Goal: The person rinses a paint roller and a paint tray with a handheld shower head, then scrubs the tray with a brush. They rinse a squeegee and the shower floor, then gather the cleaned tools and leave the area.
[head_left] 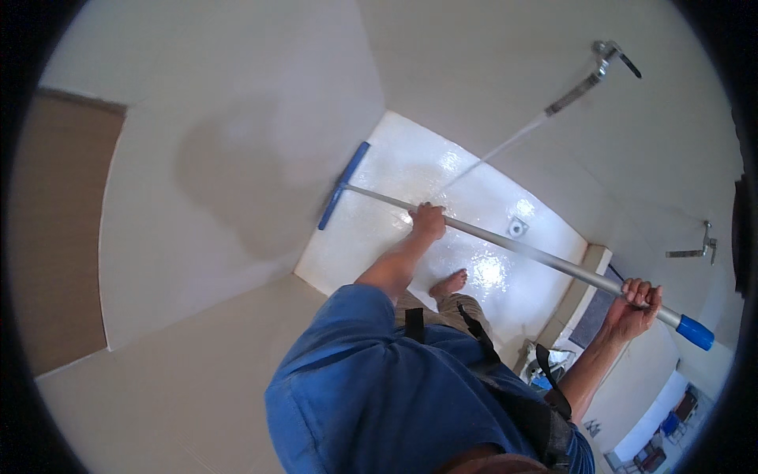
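Both my hands grip the long grey pole of a floor squeegee [521,249]. Partway down the pole, my left hand [429,221] is closed around it. My right hand [638,308] is wrapped round the upper part, just below the blue end grip [695,332]. The squeegee's blue head [344,186] lies at the left edge of the wet white floor [379,237], against or very close to the wall; I cannot tell which. Water runs from a wall tap [606,59] with a short hose, and the stream lands on the floor beyond my left hand.
A small drain [516,227] is set in the floor near the right wall. My bare foot [449,284] stands on the wet surface. A low ledge [580,288] borders the floor at right. Another wall tap [695,252] sticks out further right. A brown panel [75,229] is at far left.
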Action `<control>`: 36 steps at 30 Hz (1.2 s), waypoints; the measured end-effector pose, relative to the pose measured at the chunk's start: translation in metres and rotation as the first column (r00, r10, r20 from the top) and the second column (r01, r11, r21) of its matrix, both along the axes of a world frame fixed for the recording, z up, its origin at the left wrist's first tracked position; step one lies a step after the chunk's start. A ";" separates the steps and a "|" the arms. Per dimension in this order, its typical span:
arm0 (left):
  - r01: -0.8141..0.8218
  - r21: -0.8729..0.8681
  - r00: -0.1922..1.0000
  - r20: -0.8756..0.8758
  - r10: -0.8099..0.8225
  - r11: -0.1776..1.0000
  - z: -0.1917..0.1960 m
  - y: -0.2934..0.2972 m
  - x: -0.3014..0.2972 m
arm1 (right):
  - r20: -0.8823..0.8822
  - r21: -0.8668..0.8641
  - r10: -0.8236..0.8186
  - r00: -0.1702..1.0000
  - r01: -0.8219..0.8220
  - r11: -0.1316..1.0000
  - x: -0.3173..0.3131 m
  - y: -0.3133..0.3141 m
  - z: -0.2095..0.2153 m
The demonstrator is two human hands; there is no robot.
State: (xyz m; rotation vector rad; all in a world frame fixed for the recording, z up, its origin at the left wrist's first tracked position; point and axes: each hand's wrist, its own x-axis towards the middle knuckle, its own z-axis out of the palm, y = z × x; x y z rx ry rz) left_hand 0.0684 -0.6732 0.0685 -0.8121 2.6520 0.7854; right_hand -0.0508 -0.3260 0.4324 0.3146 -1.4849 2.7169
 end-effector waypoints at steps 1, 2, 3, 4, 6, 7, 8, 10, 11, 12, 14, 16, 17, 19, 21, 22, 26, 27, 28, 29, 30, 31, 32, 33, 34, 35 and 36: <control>-0.033 -0.006 0.999 -0.019 0.033 0.999 -0.008 0.014 -0.004 | 0.058 0.024 -0.050 0.997 0.049 0.999 -0.004 0.010 -0.001; -0.019 0.000 0.999 -0.026 0.019 1.000 -0.013 0.032 -0.009 | 0.078 0.036 -0.032 0.996 0.029 0.999 -0.007 0.025 0.002; -0.013 0.012 1.000 -0.027 0.013 1.000 -0.017 0.047 -0.014 | 0.088 0.030 0.006 0.996 -0.008 1.000 -0.007 0.039 0.007; -0.009 0.033 1.000 -0.018 0.010 0.999 -0.019 0.061 -0.019 | 0.109 0.004 0.050 0.993 -0.051 0.999 -0.008 0.054 0.010; 0.037 0.108 0.999 -0.043 -0.032 0.993 -0.014 0.100 -0.033 | 0.086 0.102 -0.064 0.994 0.055 0.993 -0.009 0.087 0.027; 0.062 0.137 0.997 -0.060 -0.055 0.989 -0.008 0.118 -0.046 | 0.059 0.088 -0.038 0.998 0.032 0.996 -0.011 0.103 0.040; 0.099 0.153 0.994 -0.056 -0.091 0.983 0.001 0.139 -0.058 | 0.047 0.133 -0.106 0.993 0.099 0.986 -0.014 0.121 0.055; 0.188 0.176 0.982 -0.057 -0.180 0.966 0.024 0.181 -0.085 | -0.027 0.183 -0.143 0.989 0.145 0.972 -0.017 0.156 0.090; 0.240 0.193 0.971 -0.063 -0.232 0.951 0.037 0.200 -0.095 | -0.095 0.198 -0.100 0.990 0.117 0.973 -0.014 0.172 0.108; 0.281 0.231 0.959 -0.093 -0.267 0.931 0.050 0.218 -0.106 | -0.127 0.233 -0.145 0.981 0.171 0.957 -0.012 0.189 0.126; 0.374 0.334 0.927 -0.156 -0.341 0.865 0.073 0.244 -0.118 | -0.174 0.280 -0.125 0.977 0.171 0.945 -0.005 0.220 0.158; 0.477 0.344 0.879 -0.194 -0.435 0.809 0.089 0.266 -0.126 | -0.204 0.264 -0.017 0.979 0.072 0.962 -0.005 0.246 0.177; 0.487 0.340 0.874 -0.197 -0.445 0.805 0.091 0.273 -0.128 | -0.208 0.276 -0.050 0.977 0.108 0.955 -0.008 0.257 0.180; 0.507 0.312 0.861 -0.223 -0.457 0.803 0.089 0.278 -0.127 | -0.210 0.234 -0.031 0.977 0.081 0.969 -0.012 0.272 0.177; 0.454 0.284 0.890 -0.201 -0.410 0.845 0.076 0.267 -0.122 | -0.130 0.176 -0.130 0.983 0.152 0.973 -0.021 0.274 0.156; 0.429 0.284 0.901 -0.205 -0.383 0.857 0.066 0.251 -0.119 | -0.107 0.191 -0.143 0.984 0.162 0.968 -0.026 0.269 0.138; 0.209 0.107 0.970 -0.146 -0.192 0.972 0.033 0.176 -0.108 | -0.027 0.043 -0.007 1.000 0.008 0.999 -0.040 0.219 0.052; 0.139 0.067 0.984 -0.125 -0.130 0.988 0.027 0.154 -0.110 | 0.029 -0.023 0.000 1.000 0.001 1.000 -0.040 0.204 0.032; 0.132 0.038 0.983 -0.136 -0.126 0.991 0.022 0.134 -0.110 | 0.055 -0.021 -0.025 0.998 0.026 0.999 -0.040 0.188 0.014; 0.125 0.018 0.981 -0.151 -0.121 0.992 0.018 0.114 -0.112 | 0.076 -0.042 -0.031 0.997 0.034 0.999 -0.041 0.174 -0.001; 0.116 -0.002 0.980 -0.162 -0.114 0.993 0.015 0.097 -0.115 | 0.092 -0.055 -0.015 0.996 0.020 0.998 -0.045 0.160 -0.013; 0.084 -0.027 0.978 -0.190 -0.088 0.996 0.011 0.086 -0.118 | 0.112 -0.069 0.009 0.994 -0.001 0.998 -0.047 0.149 -0.022; 0.051 -0.046 0.975 -0.214 -0.059 0.998 0.008 0.079 -0.119 | 0.103 -0.058 0.031 0.994 -0.025 0.998 -0.051 0.137 -0.030; 0.012 -0.076 0.966 -0.258 -0.031 0.997 0.004 0.072 -0.123 | 0.102 -0.065 0.004 0.995 0.002 0.998 -0.055 0.126 -0.035; 0.061 -0.044 0.978 -0.197 -0.069 0.997 0.000 0.062 -0.129 | 0.104 -0.064 -0.006 0.995 0.012 0.998 -0.061 0.117 -0.039; 0.050 -0.045 0.986 -0.158 -0.057 0.998 -0.005 0.060 -0.131 | 0.100 -0.081 -0.003 0.995 0.011 0.997 -0.066 0.107 -0.043; 0.037 -0.050 0.992 -0.123 -0.043 0.998 -0.010 0.056 -0.136 | 0.100 -0.096 -0.032 0.994 0.041 0.995 -0.072 0.097 -0.045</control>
